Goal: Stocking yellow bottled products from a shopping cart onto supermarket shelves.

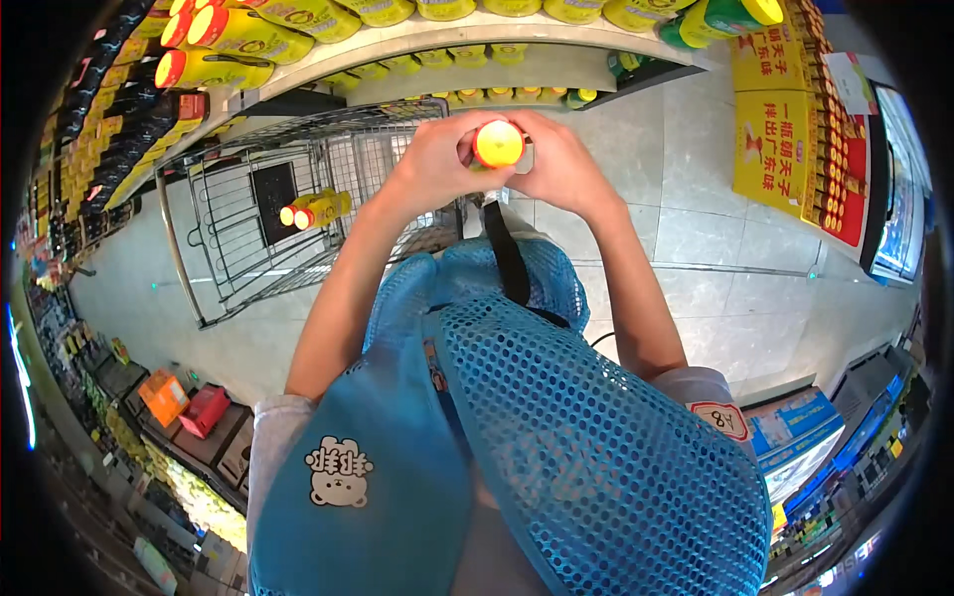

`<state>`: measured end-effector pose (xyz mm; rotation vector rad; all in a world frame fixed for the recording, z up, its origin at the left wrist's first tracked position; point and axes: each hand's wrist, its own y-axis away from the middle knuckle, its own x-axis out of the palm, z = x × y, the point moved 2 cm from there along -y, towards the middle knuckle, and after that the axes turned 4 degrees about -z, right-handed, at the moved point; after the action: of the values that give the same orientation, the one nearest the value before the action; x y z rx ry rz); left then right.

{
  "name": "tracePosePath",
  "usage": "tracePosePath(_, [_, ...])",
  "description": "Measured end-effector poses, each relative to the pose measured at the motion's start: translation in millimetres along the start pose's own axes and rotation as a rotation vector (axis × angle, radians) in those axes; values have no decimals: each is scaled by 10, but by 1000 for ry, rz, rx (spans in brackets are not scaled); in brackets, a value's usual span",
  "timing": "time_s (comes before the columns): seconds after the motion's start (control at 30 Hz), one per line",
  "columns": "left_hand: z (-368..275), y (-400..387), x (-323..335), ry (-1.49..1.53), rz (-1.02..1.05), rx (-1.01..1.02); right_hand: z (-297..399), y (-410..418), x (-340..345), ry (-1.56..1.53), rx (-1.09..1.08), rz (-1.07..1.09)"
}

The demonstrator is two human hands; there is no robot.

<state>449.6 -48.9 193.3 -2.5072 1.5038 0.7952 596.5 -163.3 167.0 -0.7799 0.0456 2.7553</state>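
Observation:
Between my left hand (432, 160) and my right hand (563, 160) is a capped container (499, 143), seen from above. Its lid is yellow with a red rim, and most of its body is hidden below. Fingers of both hands wrap round its sides. To the left of my left forearm stands a metal wire shopping cart (232, 249). Two yellow bottles with red-rimmed lids, among them a nearer bottle (322, 211), lie side by side in it.
Ahead runs a store shelf (477, 33) lined with several yellow bottles (253, 33); a green bottle (719, 22) is at its right end. Yellow display boxes (771, 141) with writing stand at right beside a lit screen (894, 182). Orange (162, 397) and red boxes (203, 411) sit at lower left.

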Motion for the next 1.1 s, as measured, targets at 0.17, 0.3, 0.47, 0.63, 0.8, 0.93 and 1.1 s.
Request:
tracePosePath(0.17, [560, 36, 116, 279, -103, -212, -408, 68, 169, 123, 116, -48])
tracePosePath(0.3, [1400, 565, 10, 210, -154, -407, -955, 74, 193, 181, 257, -99])
tracePosePath(0.47, [2330, 1885, -42, 296, -440, -833, -1662, -48, 66, 410, 287, -350])
tracePosePath(0.63, [2693, 3148, 198, 76, -482, -1060, -2173, -397, -61, 470, 228, -418])
tracePosePath(0.8, [2569, 3840, 636, 16, -508, -1119, -2561, -641, 2, 332, 380, -518])
tracePosePath(0.93, [2429, 3974, 786, -125, -471, -1170, -2884, -883, 122, 426, 512, -500])
tracePosePath(1.1, [2301, 4024, 825, -89, -476, -1240, -3602, -1106, 183, 226, 322, -358])
